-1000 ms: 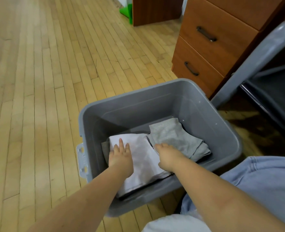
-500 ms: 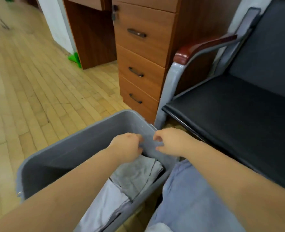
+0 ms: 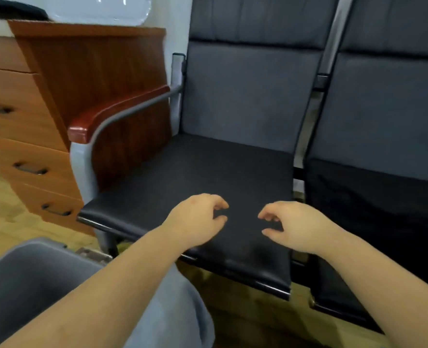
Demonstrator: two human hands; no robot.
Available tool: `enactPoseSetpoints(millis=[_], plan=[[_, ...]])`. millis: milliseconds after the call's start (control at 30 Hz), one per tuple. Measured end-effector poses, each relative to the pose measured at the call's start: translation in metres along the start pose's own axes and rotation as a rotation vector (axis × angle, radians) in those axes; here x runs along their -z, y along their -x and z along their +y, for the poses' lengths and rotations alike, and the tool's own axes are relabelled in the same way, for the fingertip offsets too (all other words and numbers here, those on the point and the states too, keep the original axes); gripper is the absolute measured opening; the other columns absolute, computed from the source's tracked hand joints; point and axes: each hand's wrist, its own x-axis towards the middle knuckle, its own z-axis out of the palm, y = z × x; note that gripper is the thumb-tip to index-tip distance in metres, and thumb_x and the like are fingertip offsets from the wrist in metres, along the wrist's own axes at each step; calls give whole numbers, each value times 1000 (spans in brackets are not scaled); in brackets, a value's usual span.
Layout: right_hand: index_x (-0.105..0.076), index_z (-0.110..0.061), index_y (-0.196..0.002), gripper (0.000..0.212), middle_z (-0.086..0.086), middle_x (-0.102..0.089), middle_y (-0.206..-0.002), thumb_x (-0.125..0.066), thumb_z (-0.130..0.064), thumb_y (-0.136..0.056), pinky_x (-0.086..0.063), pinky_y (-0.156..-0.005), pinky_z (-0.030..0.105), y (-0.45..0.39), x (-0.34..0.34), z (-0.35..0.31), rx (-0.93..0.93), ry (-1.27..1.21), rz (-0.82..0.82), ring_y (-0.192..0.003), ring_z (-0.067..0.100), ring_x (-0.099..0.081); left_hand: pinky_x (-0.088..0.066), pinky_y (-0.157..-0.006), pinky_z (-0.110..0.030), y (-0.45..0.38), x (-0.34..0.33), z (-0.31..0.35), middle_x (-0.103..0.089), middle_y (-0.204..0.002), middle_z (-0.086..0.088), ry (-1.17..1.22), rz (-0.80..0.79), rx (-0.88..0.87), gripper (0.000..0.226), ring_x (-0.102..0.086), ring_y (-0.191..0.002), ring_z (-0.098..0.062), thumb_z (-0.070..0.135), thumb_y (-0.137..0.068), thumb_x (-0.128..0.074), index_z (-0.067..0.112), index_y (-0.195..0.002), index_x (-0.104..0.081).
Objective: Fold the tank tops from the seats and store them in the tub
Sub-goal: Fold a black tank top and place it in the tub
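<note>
Tub: the grey tub (image 3: 32, 277) sits on the floor at lower left, just beside the person's knee; only its rim and part of one inner wall show, so what it holds cannot be told from this view.
Knee: a leg in light blue trousers (image 3: 172, 310) fills the near foreground between the two forearms.
Left hand: the left hand (image 3: 198, 219) hovers over the front of the seat, fingers loosely curled and apart from the thumb, holding nothing.
Right hand: the right hand (image 3: 296, 224) hovers beside it, near but not touching, fingers likewise relaxed and bent, holding nothing.
Near seat: the black seat (image 3: 195, 172) under both hands carries no garment in the part that shows.
Second seat: the neighbouring seat (image 3: 373, 197) to the right is dark and partly cut off by the frame; no cloth can be made out on it.
Tank tops: none is visible anywhere in this view.
Armrest: a red-brown wooden armrest (image 3: 112, 111) on a grey frame bounds the near seat on its left.
Drawers: a wooden drawer unit (image 3: 24, 136) stands beyond the armrest.
Progress: judged late in the task, since the seats in view hold nothing to fold; whether a top waits out of frame cannot be told.
</note>
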Motion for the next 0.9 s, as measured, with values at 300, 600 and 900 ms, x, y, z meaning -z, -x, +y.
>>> enactPoseSetpoints(millis=[300,600,900], plan=[[-63,-31,-112,32,-14,-64,-102,-74,-29,-82,-46,-79,14,74,-4,148,-352,-461,229,-91,0,-61,-44,-98,-26,-56,-65,105,-54,-130,12,-14,-153,-193,36,-50,-117,-7,34,-96,-54,33,-132,-53],[-63,-28,-116,44,-9,-64,-115,-79,-30,-76,-40,-85,17,115,-5,227,-525,-527,331,-105,6,-57,-36,-105,-25,-96,-136,193,-47,-135,13,59,-222,-331,54,-41,-128,-7,51,-87,-61,32,-136,-47],[-39,-36,-143,96,-9,-37,-148,-84,-52,-59,-31,-106,25,135,-14,259,-615,-665,106,-136,13,-36,-34,-103,-33,-104,-193,192,-53,-123,7,-73,-105,-448,51,-46,-123,-16,68,-80,-44,26,-105,-60]])
